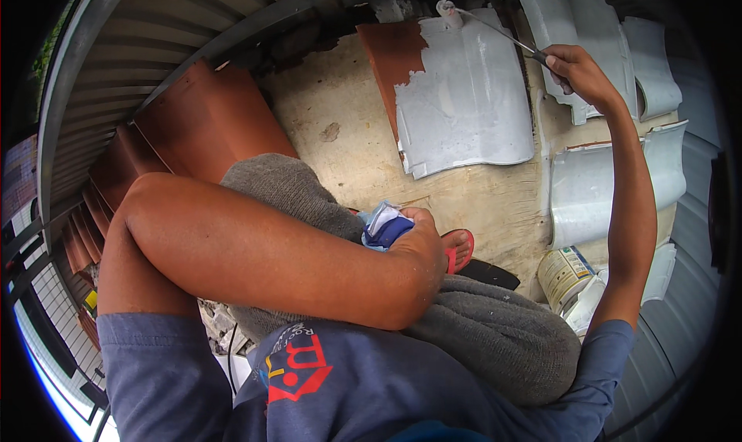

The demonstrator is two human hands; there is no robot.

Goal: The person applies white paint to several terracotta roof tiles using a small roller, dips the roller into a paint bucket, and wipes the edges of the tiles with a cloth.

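Lettered navy shirt (386, 372), left hand (418, 239) tight around blue-white bundle (386, 230), right hand (580, 74) around roller handle (540, 57), labelled can (563, 275)

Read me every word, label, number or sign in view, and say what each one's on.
Shirt: chest lettering, partly visible; I won't copy it out.
Can: printed label, too small and blurred to read.
Bundle in the left hand: no legible text.

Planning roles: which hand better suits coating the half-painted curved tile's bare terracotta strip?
Right, probably: right hand holds a black-handled white roller at the tile; left hand grips a crumpled blue-and-white bundle.
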